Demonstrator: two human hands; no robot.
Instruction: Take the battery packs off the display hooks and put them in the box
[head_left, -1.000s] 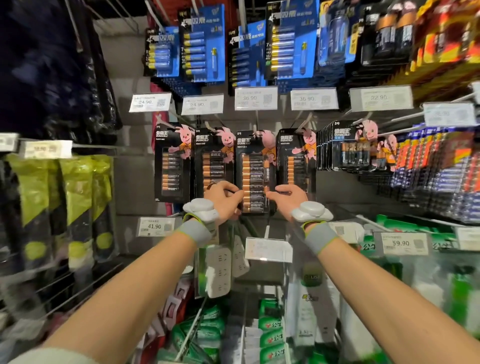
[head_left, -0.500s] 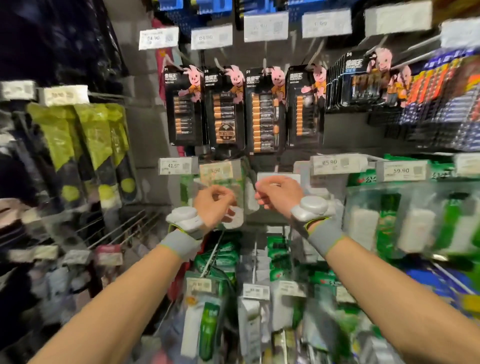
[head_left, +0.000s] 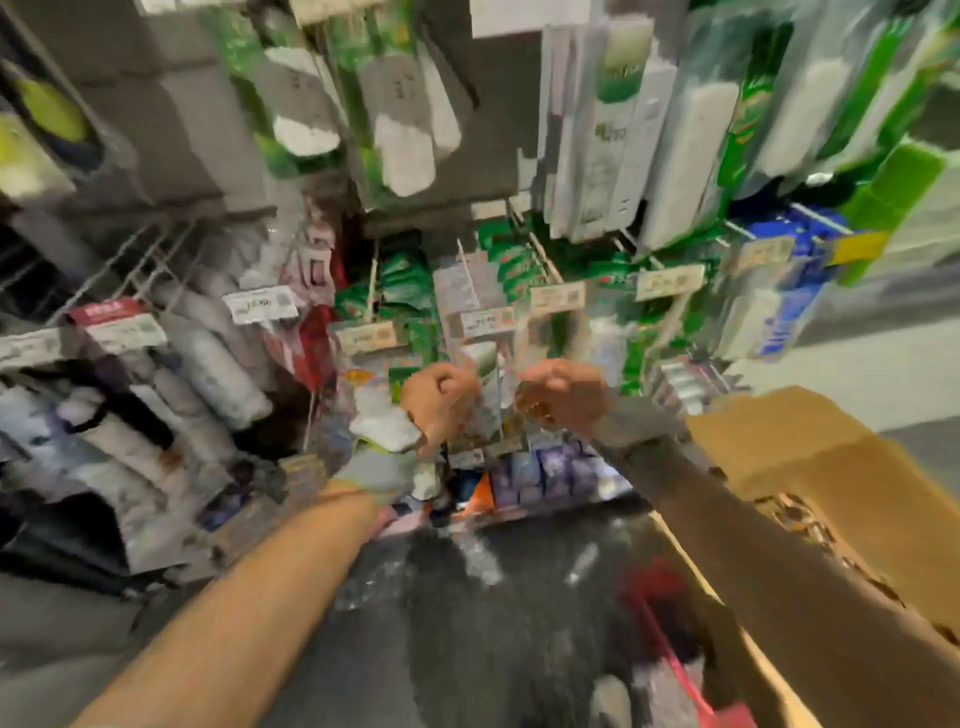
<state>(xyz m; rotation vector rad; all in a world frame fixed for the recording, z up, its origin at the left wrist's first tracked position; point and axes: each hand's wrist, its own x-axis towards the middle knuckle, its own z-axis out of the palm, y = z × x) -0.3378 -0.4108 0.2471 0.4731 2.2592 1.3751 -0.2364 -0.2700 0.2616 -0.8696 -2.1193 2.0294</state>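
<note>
Head view, heavily smeared by motion; few outlines hold.

Left hand (head_left: 439, 402): fingers curled inward, in front of the hanging goods. Cannot tell whether it pinches anything.

Right hand (head_left: 561, 395): just beside the left, fingers curled downward. Brownish-gold flecks (head_left: 537, 410) show under the fingers (possibly a battery pack, too blurred to confirm), so its grasp cannot be told.

Box (head_left: 841, 483): brown cardboard, open, at lower right, cut off by the frame edge. The right forearm (head_left: 753, 545) crosses in front of its near wall. Contents show only as dark speckles.

Price tags (head_left: 262, 306): pale labels on hook ends, print unreadable.

Green packets (head_left: 410, 280): hanging behind the hands, blurred.

White packages (head_left: 602, 135): hanging at upper right, tops cut off.
</note>
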